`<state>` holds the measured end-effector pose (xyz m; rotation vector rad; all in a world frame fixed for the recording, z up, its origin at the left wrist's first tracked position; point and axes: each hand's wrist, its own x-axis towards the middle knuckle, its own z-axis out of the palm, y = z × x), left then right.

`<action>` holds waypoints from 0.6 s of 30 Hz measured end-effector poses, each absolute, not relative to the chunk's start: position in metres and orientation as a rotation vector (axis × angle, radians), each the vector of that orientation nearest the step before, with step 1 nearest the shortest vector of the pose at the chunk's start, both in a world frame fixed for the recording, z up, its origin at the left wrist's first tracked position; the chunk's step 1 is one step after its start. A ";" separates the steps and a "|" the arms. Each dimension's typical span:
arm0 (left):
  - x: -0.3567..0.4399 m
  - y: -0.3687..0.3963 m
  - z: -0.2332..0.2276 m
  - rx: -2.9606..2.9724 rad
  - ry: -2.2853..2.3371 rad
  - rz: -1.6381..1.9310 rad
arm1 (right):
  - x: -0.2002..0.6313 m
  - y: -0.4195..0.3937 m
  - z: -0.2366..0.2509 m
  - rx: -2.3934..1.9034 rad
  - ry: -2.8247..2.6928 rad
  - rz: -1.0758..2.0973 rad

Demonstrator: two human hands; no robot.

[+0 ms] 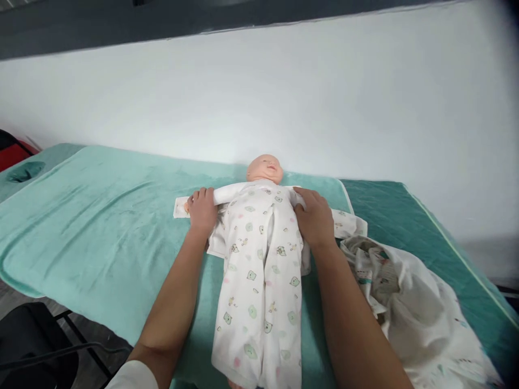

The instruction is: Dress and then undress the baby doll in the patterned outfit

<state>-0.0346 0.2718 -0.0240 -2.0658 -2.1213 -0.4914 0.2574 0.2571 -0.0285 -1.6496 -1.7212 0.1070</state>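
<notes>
A baby doll [265,168] lies on its back, head toward the wall. White trousers [259,281] printed with green animal faces are spread over its chest and legs. Beneath the doll, a printed white top [217,241] shows at both sides, its sleeves spread outward. My left hand [203,209] is closed around the doll's white-sleeved arm, near the end of one sleeve of the top. On the other side my right hand [315,216] is closed at the doll's other arm, thumb toward its body; the fingers partly hide what they grip.
A green blanket [101,216] covers the table. At the right lies a crumpled pile of white printed cloth [421,308]. A white wall [259,97] stands right behind the table. Below at the left is a black chair [36,343].
</notes>
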 end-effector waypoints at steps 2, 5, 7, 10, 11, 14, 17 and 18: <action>-0.035 0.271 -0.022 -2.069 -2.138 -0.500 | 0.264 0.260 -0.029 -1.707 -1.677 0.083; -0.034 0.269 -0.018 -2.111 -2.142 -0.669 | 0.274 0.266 -0.028 -1.781 -1.475 0.089; -0.028 0.263 -0.010 -2.192 -2.103 -0.975 | 0.277 0.269 -0.028 -1.838 -1.408 0.113; -0.007 0.250 0.010 -2.413 -1.916 -1.513 | 0.273 0.269 -0.029 -1.921 -1.435 0.107; 0.003 0.246 0.018 -2.516 -1.827 -1.607 | 0.270 0.268 -0.029 -1.948 -1.442 0.090; 0.037 0.243 0.043 -2.871 -1.559 -1.451 | 0.262 0.266 -0.027 -2.040 -1.430 0.060; 0.075 0.254 0.063 -3.026 -1.414 -0.853 | 0.260 0.263 -0.023 -2.104 -1.424 0.077; 0.089 0.259 0.067 -3.027 -1.396 -0.640 | 0.260 0.263 -0.022 -2.110 -1.428 0.088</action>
